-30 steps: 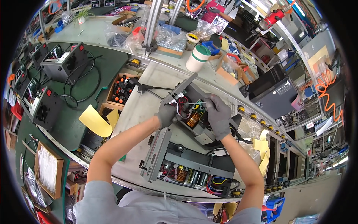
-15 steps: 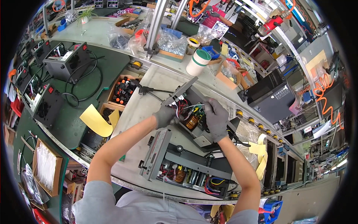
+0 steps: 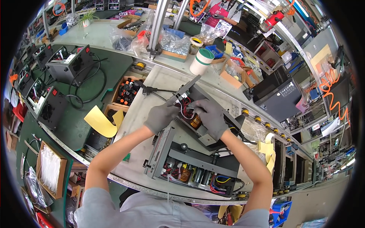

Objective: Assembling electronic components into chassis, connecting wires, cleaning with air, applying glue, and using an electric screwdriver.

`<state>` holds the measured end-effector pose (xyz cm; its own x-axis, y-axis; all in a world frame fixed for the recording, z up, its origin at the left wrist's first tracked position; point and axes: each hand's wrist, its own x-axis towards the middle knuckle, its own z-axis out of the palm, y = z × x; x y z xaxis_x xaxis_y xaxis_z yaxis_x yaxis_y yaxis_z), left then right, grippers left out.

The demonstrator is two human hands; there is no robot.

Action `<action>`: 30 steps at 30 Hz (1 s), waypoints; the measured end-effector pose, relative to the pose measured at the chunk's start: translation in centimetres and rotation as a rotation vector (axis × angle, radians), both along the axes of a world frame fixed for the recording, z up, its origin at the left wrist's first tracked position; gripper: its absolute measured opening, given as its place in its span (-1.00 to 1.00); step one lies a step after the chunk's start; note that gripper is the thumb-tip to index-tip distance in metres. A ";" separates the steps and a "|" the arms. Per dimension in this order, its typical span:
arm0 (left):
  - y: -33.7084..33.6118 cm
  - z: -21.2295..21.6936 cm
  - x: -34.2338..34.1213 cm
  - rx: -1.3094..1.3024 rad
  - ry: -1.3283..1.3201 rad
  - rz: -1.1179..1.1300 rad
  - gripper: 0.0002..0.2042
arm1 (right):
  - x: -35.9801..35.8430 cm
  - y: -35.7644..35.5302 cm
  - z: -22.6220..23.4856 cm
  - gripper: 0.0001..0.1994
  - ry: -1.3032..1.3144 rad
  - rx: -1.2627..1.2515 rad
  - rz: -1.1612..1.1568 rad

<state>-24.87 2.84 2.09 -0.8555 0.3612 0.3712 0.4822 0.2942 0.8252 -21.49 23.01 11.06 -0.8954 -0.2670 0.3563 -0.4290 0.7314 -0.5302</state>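
An open dark-grey electronic unit [image 3: 216, 99] lies slantwise on the bench, its front panel [image 3: 189, 88] at the upper left. Inside it show red and white wires [image 3: 185, 108] and a copper-coloured coil [image 3: 195, 121]. My left hand [image 3: 161, 117], grey-gloved, is at the panel end, its fingers curled in by the wires; what they grip is hidden. Over the wires, the fingers of my gloved right hand [image 3: 211, 117] are pinched together, but what is between them is unclear. A second open unit [image 3: 201, 162] lies nearer to me, its coil and coloured wires exposed.
More open units [image 3: 70, 66] stand on the green mat at left. A box of black and orange parts [image 3: 128, 91] and a curled yellow sheet [image 3: 99, 122] sit beside the bench. A white tub [image 3: 201, 62] is beyond the rail; a box of white strips [image 3: 50, 169] is lower left.
My right hand has moved left and inward, closer to my left hand. A pale strip seen earlier at its fingertips is now mostly hidden. My left hand has shifted slightly left.
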 end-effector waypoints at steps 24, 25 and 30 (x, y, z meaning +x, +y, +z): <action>3.7 1.1 -1.4 0.142 0.068 -0.136 -0.94 | -0.6 0.5 -1.4 -0.79 -0.326 -0.545 -0.065; 3.7 1.0 -1.4 0.146 0.063 -0.142 -0.93 | -0.6 0.5 -1.5 -0.78 -0.301 -0.525 -0.054; 4.0 0.6 -1.4 0.249 0.059 -0.118 -0.93 | -0.5 0.3 -1.4 -0.78 -0.315 -0.524 -0.081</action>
<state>-26.28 6.81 2.66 -0.7871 0.3482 0.5091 0.5508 0.0253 0.8343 -21.99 23.34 9.62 -0.9891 -0.0546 0.1366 -0.1471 0.3634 -0.9200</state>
